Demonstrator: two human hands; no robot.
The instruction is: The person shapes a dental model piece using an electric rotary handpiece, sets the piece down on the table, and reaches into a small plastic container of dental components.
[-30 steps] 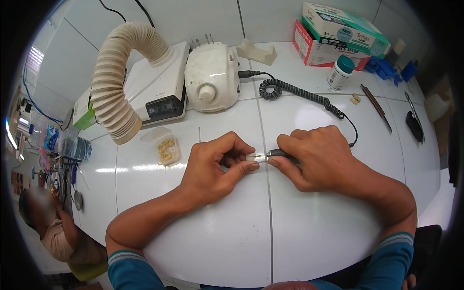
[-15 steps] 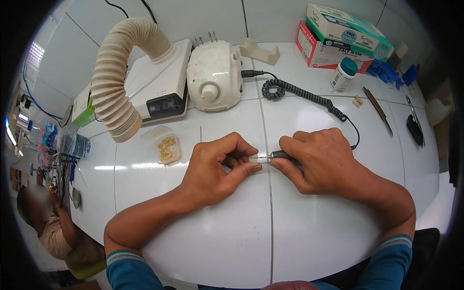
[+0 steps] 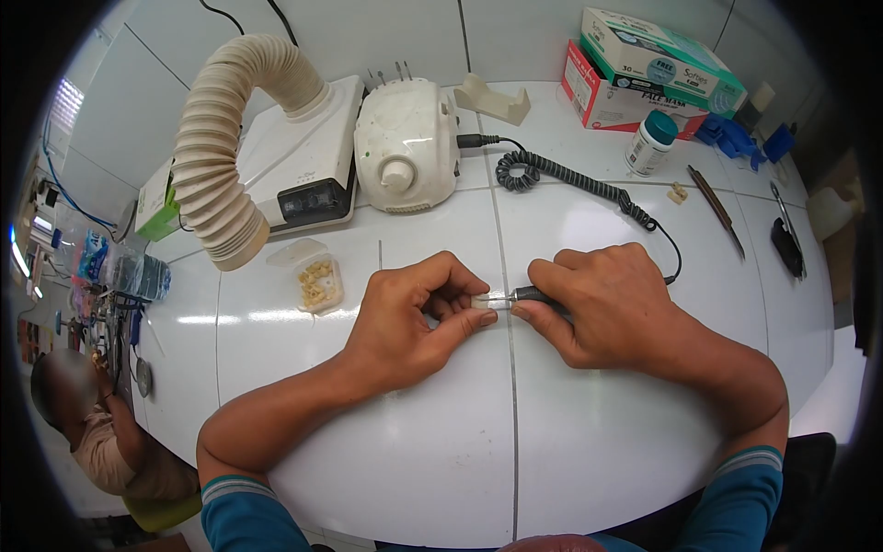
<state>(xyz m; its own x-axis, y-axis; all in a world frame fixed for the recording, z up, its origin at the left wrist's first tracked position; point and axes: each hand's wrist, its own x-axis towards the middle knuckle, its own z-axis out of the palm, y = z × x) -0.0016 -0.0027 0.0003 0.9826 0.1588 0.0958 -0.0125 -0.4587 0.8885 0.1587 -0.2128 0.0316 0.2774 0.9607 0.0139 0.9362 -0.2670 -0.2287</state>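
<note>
My left hand (image 3: 418, 317) pinches a small whitish piece (image 3: 479, 301) between thumb and fingers; its exact kind is too small to make out. My right hand (image 3: 602, 308) is closed around a dark rotary handpiece (image 3: 533, 294), its thin metal bit pointing left. The bit's tip meets the whitish piece, or lies right beside it. From the handpiece a coiled black cord (image 3: 589, 184) runs back to the cream control unit (image 3: 405, 147) with a round knob. Left of my left hand lies an open clear box (image 3: 319, 283) holding several yellowish pieces.
A ribbed hose (image 3: 207, 156) arches from a white box-shaped machine (image 3: 299, 166). Behind my right hand stand mask boxes (image 3: 644, 83), a green-capped bottle (image 3: 650, 144), a cream piece (image 3: 677, 193) and a brown-handled knife (image 3: 716, 210). Another person (image 3: 115, 442) sits at far left.
Both hands hold nearly the same pose, with the bit still at the whitish piece. The whole view has shifted very slightly.
</note>
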